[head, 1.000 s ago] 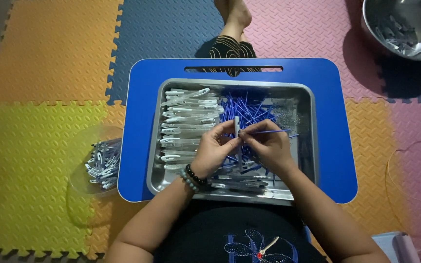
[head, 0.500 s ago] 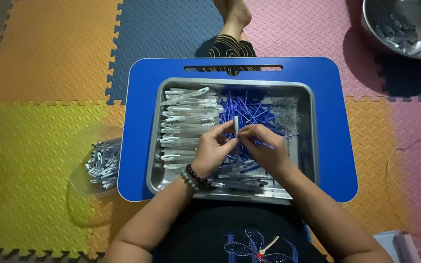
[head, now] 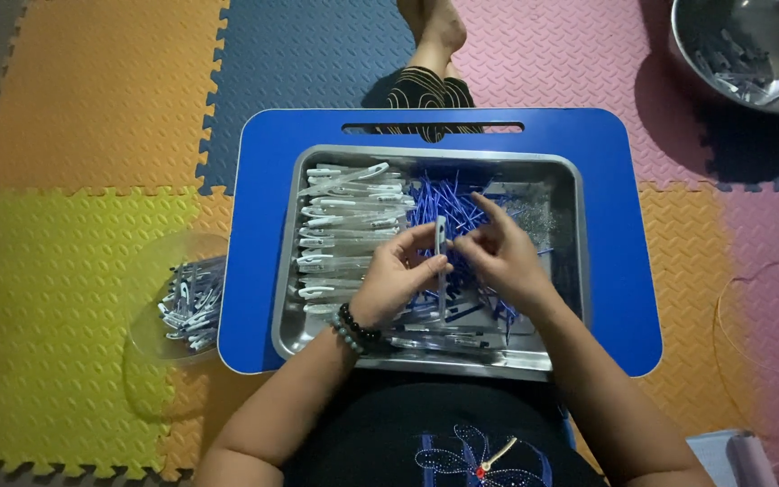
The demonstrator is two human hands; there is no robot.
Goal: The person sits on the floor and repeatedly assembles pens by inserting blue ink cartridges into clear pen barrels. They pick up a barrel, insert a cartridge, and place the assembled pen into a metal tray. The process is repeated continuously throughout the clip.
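Note:
My left hand [head: 398, 275] pinches a clear pen barrel [head: 441, 239] held upright over a steel tray [head: 559, 171]. My right hand [head: 498, 252] meets it from the right, its fingertips at the barrel and the thin blue refill [head: 443, 293] that hangs below it. A row of clear pen barrels [head: 344, 225] lies in the tray's left half. A heap of blue refills [head: 448, 203] fills the middle. The tray rests on a blue lap table [head: 624, 271]. A bead bracelet circles my left wrist.
A clear dish [head: 187, 302] with finished white pens sits on the foam floor mat to the left of the table. A steel bowl [head: 750, 50] holding more parts stands at the far right. A leg and foot [head: 435, 36] stretch out beyond the table. A white cable [head: 768, 289] lies right.
The blue refill that stuck out sideways from my right hand has swung in line with the barrel. Both hands have drawn closer together over the tray's middle.

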